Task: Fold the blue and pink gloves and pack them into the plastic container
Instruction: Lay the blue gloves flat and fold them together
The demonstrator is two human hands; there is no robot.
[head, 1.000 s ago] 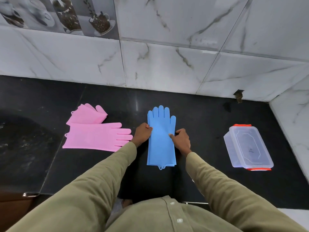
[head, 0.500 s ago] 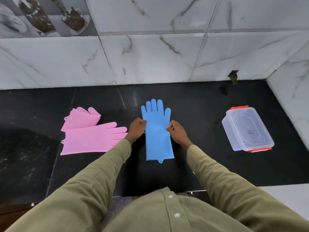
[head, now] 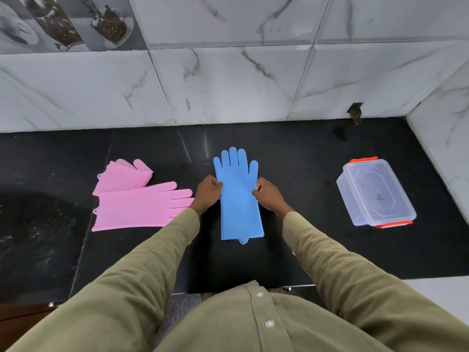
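Blue gloves (head: 239, 199) lie stacked flat at the centre of the black countertop (head: 304, 250), fingers pointing toward the marble-tiled wall (head: 228, 85). Left hand (head: 206, 193) pinches the left edge of the stack at mid-length; right hand (head: 269, 194) pinches the right edge opposite. Two pink gloves (head: 137, 203) lie to the left, one partly overlapping the other. Plastic container (head: 375, 193), lid on with orange clips, sits well apart to the right.
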